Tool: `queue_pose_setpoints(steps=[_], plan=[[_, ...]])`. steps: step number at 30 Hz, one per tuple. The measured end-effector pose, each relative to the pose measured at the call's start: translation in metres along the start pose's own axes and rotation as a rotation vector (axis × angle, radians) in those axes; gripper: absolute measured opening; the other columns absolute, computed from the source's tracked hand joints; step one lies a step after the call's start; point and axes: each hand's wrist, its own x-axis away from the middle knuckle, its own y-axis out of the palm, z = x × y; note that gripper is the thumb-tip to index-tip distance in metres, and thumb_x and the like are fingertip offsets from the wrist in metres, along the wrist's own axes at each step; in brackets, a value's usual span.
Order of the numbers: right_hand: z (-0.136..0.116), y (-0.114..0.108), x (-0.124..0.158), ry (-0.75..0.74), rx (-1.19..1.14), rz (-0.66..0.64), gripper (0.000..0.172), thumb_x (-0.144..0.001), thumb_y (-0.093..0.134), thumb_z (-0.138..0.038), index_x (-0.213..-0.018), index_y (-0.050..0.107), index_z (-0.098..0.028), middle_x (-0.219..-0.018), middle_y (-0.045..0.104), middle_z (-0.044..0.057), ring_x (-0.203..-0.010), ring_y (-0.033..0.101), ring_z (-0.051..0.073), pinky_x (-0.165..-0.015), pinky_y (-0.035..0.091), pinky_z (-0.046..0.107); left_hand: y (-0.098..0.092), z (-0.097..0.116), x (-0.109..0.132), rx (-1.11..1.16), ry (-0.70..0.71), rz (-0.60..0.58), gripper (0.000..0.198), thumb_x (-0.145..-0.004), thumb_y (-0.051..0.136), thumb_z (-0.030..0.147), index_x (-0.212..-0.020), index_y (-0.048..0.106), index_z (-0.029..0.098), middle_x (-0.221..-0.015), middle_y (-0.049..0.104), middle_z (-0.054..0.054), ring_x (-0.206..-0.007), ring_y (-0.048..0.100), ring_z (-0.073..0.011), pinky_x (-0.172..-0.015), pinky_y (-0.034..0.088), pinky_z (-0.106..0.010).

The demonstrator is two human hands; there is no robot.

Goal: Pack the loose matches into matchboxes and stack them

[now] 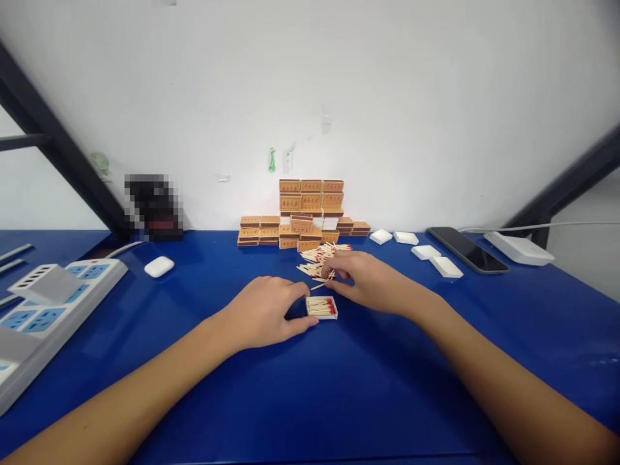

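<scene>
A small white matchbox tray (pixel 321 316) lies on the blue table, filled with red-tipped matches (pixel 320 306). My left hand (pixel 268 311) holds the tray at its left end, thumb at the near corner and fingers at the far one. Just beyond the tray, my right hand (pixel 361 278) has its thumb and fingertips pinched on a few matches at the near edge of a loose match pile (pixel 314 256). Its fingers partly hide that pile. Behind the pile, several orange matchboxes (pixel 310 201) are stacked against the wall, with some white tray ends showing among them.
White empty-looking trays (pixel 446 267), a black phone (pixel 465 249) and a white flat device (pixel 519 248) lie at right. On the left are a white earbud case (pixel 159 267) and a large power strip (pixel 62 310) with a plugged-in adapter (pixel 46 283). Dark slanted posts flank the table.
</scene>
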Motion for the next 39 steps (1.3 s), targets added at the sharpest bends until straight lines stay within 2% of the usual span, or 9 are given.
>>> queue_pose_setpoints(steps=[6,11,14,17,24,30,33,39], plan=[[0.0,-0.005,0.002,-0.033,-0.018,-0.017,0.01,-0.091,0.065,-0.014,-0.095,0.072,-0.021,-0.095,0.071,0.004,-0.087,0.061,0.019,-0.075,0.043,0.03,0.002,0.0,0.0,0.003,-0.004,-0.009,0.034,-0.096,0.063,0.052,-0.11,0.07,0.022,-0.082,0.072,-0.003,-0.071,0.066,-0.023,-0.059,0.037,-0.031],[-0.001,0.007,-0.002,0.007,0.041,-0.005,0.009,-0.093,0.069,-0.023,-0.101,0.073,-0.019,-0.101,0.072,0.008,-0.093,0.064,0.023,-0.077,0.045,0.033,0.003,0.0,0.0,-0.003,0.01,-0.007,0.034,-0.096,0.064,0.052,-0.111,0.07,0.022,-0.083,0.072,-0.003,-0.072,0.067,-0.0228,-0.06,0.037,-0.031],[-0.001,0.013,-0.005,0.02,0.037,-0.003,0.006,-0.096,0.068,-0.023,-0.094,0.071,-0.018,-0.1,0.072,0.008,-0.091,0.064,0.022,-0.076,0.044,0.032,0.003,0.0,0.0,0.0,0.012,-0.011,0.034,-0.096,0.063,0.052,-0.111,0.07,0.022,-0.084,0.073,-0.003,-0.071,0.066,-0.0226,-0.06,0.038,-0.031],[0.001,0.014,-0.006,0.031,-0.017,-0.029,0.01,-0.098,0.065,-0.019,-0.088,0.068,-0.018,-0.093,0.071,0.005,-0.085,0.062,0.019,-0.073,0.042,0.03,0.002,0.0,0.0,0.004,0.008,-0.011,0.034,-0.096,0.063,0.052,-0.111,0.07,0.022,-0.083,0.072,-0.002,-0.07,0.066,-0.0221,-0.059,0.038,-0.031],[-0.002,0.008,-0.001,0.072,-0.032,-0.131,0.014,-0.102,0.057,-0.023,-0.091,0.064,-0.018,-0.097,0.069,0.007,-0.083,0.06,0.019,-0.071,0.041,0.03,0.001,0.001,0.0,-0.016,0.015,-0.006,0.035,-0.096,0.063,0.052,-0.113,0.07,0.021,-0.082,0.072,-0.003,-0.071,0.067,-0.0234,-0.06,0.041,-0.032],[0.0,0.002,-0.001,0.078,-0.048,-0.082,0.009,-0.1,0.058,-0.018,-0.093,0.063,-0.019,-0.097,0.068,0.006,-0.085,0.059,0.018,-0.072,0.04,0.029,0.001,0.001,-0.001,-0.021,0.013,-0.01,0.036,-0.096,0.063,0.052,-0.113,0.07,0.022,-0.081,0.072,-0.003,-0.071,0.067,-0.0236,-0.06,0.04,-0.033],[0.0,0.002,-0.001,0.068,-0.055,-0.128,0.003,-0.098,0.063,-0.02,-0.095,0.064,-0.019,-0.099,0.068,0.005,-0.087,0.06,0.019,-0.073,0.041,0.029,0.002,0.0,-0.001,-0.015,0.009,-0.006,0.035,-0.096,0.062,0.052,-0.113,0.07,0.022,-0.081,0.071,-0.003,-0.071,0.067,-0.0234,-0.06,0.039,-0.033],[-0.004,0.008,0.001,0.091,0.013,-0.18,0.013,-0.103,0.055,-0.02,-0.092,0.063,-0.018,-0.102,0.066,0.008,-0.083,0.06,0.018,-0.071,0.042,0.029,0.002,0.0,-0.001,-0.026,0.01,-0.008,0.036,-0.097,0.062,0.052,-0.113,0.07,0.022,-0.08,0.071,-0.003,-0.071,0.066,-0.023,-0.06,0.039,-0.032]])
